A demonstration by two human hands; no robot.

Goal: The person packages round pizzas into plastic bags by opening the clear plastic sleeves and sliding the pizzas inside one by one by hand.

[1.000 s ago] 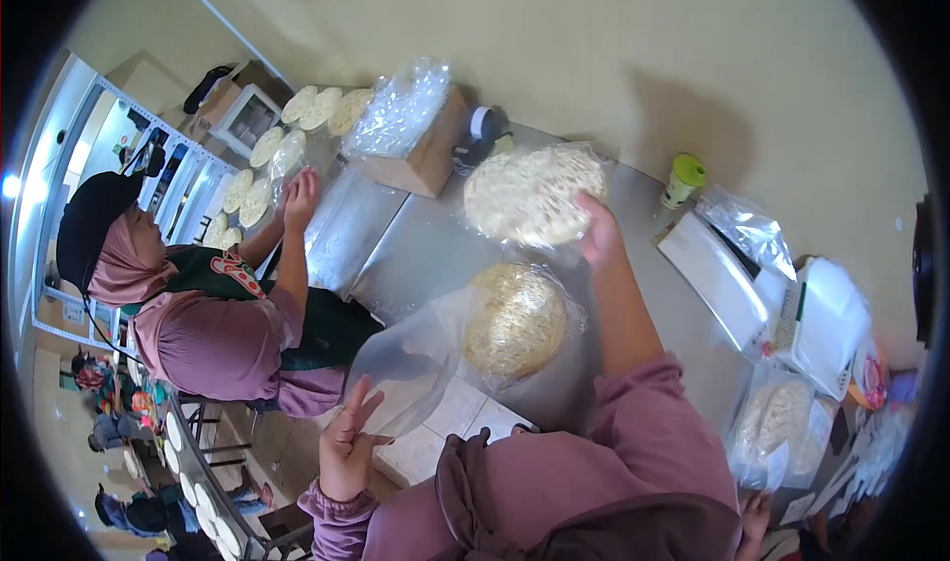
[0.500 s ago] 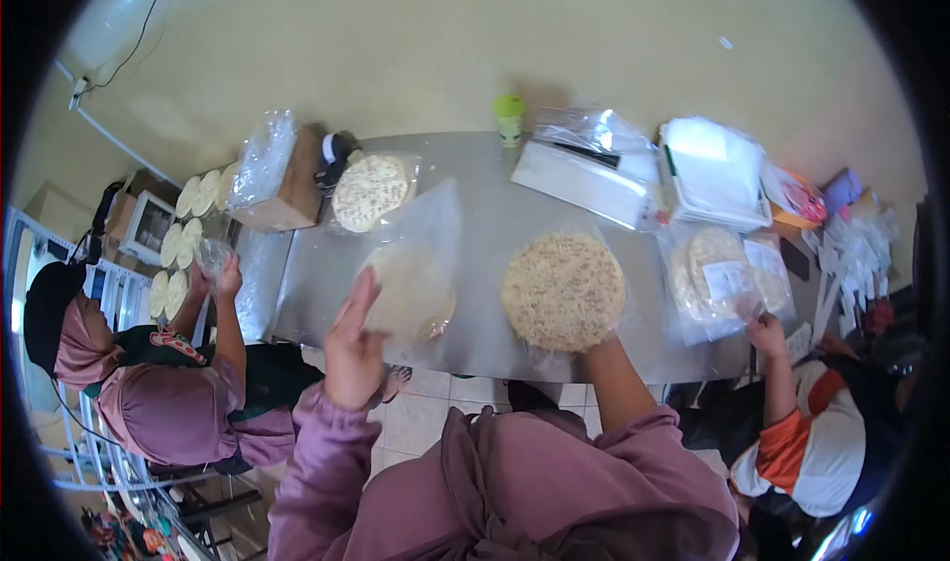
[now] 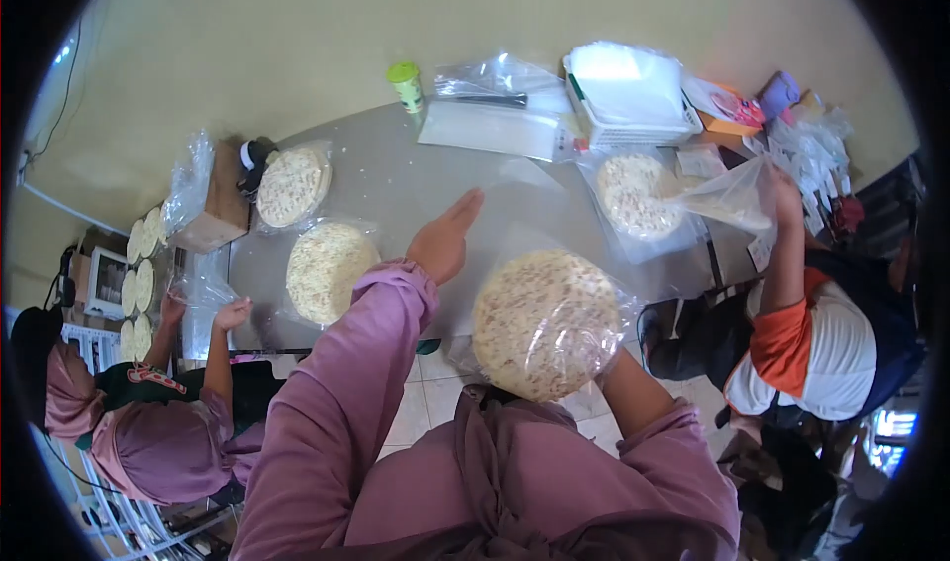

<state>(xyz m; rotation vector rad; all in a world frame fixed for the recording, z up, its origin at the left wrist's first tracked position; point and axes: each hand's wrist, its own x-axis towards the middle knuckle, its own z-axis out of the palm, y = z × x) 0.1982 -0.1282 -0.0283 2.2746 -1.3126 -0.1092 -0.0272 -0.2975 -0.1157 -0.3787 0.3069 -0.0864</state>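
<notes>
A round, flat pizza (image 3: 544, 324) with crumbly topping, in a clear plastic bag, is raised at the table's front edge. My right hand (image 3: 616, 368) supports it from underneath, its fingers mostly hidden by the pizza and bag. Over the middle of the table, my left hand (image 3: 442, 241) is stretched out flat and holds nothing. To the left of that forearm lies another bagged pizza (image 3: 329, 269), and behind it a further pizza (image 3: 293, 187) on plastic.
At left, a co-worker's hands (image 3: 234, 313) hold a clear bag near a cardboard box (image 3: 213, 197). At right, another person's hand (image 3: 784, 200) lifts plastic beside a bagged pizza (image 3: 638, 195). Along the back stand a green cup (image 3: 405, 88) and a white basket (image 3: 638, 131).
My right hand has lifted the bagged pizza nearer to me. My left hand has moved from the left pizza to mid-table. The view has shifted right, and the right-hand person has raised a plastic bag.
</notes>
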